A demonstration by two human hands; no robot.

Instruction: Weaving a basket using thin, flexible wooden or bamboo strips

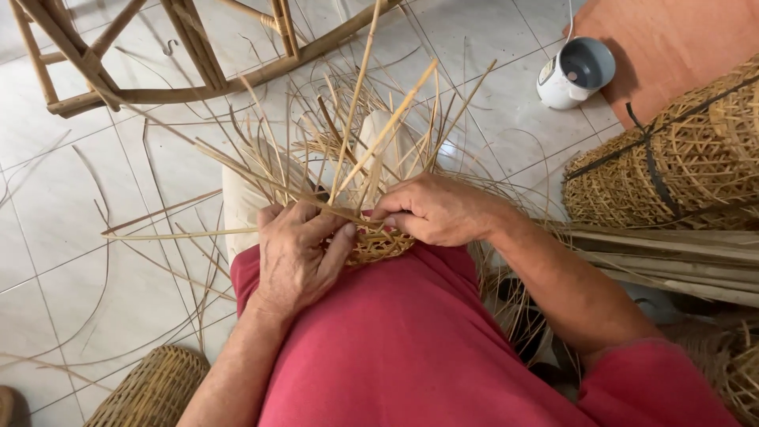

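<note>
At lower left a woven basket (154, 387) sits on the tiled floor (71, 229), its inside hidden. At centre frame, in your lap, your left hand (296, 253) presses fingers closed over the half-woven basket base (378, 245) while your right hand (435, 209) pinches a strip; its loose cane strips (356, 134) fan toward the top edge. At upper right a white cup (575, 73) looks empty, above bundled wicker rolls (680, 158).

No pkgs, signs or screens.
</note>
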